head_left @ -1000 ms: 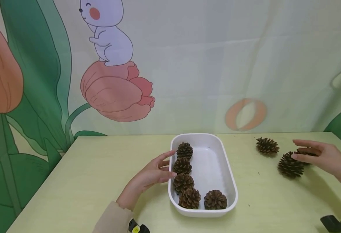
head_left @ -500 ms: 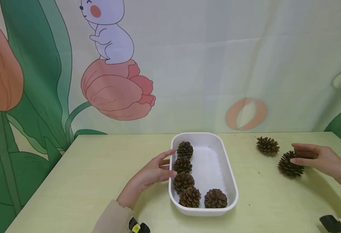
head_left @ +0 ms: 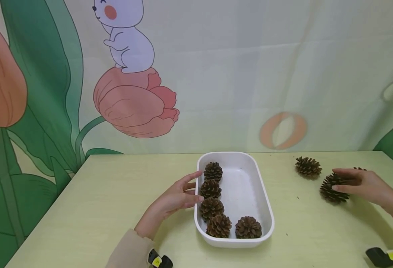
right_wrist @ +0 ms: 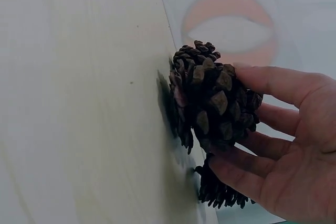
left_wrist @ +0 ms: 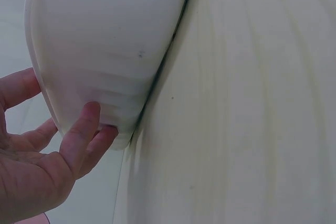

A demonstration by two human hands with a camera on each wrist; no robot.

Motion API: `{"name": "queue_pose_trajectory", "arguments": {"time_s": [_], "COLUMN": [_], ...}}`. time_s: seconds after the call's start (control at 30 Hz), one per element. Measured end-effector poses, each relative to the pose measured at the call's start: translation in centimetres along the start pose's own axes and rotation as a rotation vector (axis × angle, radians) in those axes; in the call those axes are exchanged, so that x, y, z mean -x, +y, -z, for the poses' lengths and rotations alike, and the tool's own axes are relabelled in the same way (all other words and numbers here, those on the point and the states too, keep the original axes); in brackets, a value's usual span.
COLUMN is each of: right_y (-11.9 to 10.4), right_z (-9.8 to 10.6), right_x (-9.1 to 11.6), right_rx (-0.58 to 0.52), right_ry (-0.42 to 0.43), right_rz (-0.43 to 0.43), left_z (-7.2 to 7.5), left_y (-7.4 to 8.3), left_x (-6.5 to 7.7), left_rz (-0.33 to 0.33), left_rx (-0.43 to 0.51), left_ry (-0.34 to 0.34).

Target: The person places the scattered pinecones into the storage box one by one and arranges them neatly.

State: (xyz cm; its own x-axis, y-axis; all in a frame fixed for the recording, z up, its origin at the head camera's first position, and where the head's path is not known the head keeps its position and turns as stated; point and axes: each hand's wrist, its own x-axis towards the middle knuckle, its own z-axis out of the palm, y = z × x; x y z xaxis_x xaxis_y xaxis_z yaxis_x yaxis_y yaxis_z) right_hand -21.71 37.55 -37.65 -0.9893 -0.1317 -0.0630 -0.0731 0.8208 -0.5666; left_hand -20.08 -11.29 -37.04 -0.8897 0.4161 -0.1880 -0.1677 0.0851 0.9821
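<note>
My left hand (head_left: 181,195) holds the left long side of a white tray (head_left: 268,208). Thumb and index fingertip lie at its rim, while other fingertips (left_wrist: 90,111) press its outer wall in the left wrist view. Over at the right, my right hand (head_left: 367,185) grips a brown pine cone (head_left: 332,190) that sits on the table. Thumb and fingers lie around the cone (right_wrist: 218,103) in the right wrist view. Inside the tray stand several pine cones, such as one (head_left: 213,171) at the far left and another (head_left: 248,227) at the near right.
A loose pine cone (head_left: 307,167) lies beyond the held one. Behind my right hand, one more pine cone (head_left: 360,169) is mostly hidden. The pale yellow table (head_left: 122,193) ends at a printed curtain (head_left: 223,93).
My right hand has moved left and slightly nearer, its fingers now around the near pine cone. The cone behind it shows above the hand again. The left hand and tray stay put.
</note>
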Motion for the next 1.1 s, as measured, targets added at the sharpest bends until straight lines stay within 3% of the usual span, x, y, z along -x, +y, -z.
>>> {"name": "queue_pose_trajectory", "arguments": {"time_s": [0.17,0.37,0.83,0.93,1.1], "right_y": [-1.2,-1.0,5.9,5.2,0.6], "right_z": [0.0,-0.2,-1.3,-1.2,-0.8], "right_x": [0.5,0.3,-2.9,-2.7,-1.1], "right_rx": [0.006,0.005,0.037,0.021,0.023], "right_ry": [-0.002,0.019,0.105,0.105,0.117], "right_rz": [0.006,0.002,-0.012,0.008,0.002], "left_z": [0.0,-0.1,-0.2,-0.2,-0.1], "left_y": [0.0,0.1,0.2,0.2,0.2], "left_x": [0.0,0.0,0.0,0.0,0.0], "left_rz": [0.007,0.003,0.004,0.003,0.003], "left_rx": [0.007,0.002,-0.006,-0.001,0.008], "left_ry": [0.001,-0.001,0.007,0.002,0.0]}}
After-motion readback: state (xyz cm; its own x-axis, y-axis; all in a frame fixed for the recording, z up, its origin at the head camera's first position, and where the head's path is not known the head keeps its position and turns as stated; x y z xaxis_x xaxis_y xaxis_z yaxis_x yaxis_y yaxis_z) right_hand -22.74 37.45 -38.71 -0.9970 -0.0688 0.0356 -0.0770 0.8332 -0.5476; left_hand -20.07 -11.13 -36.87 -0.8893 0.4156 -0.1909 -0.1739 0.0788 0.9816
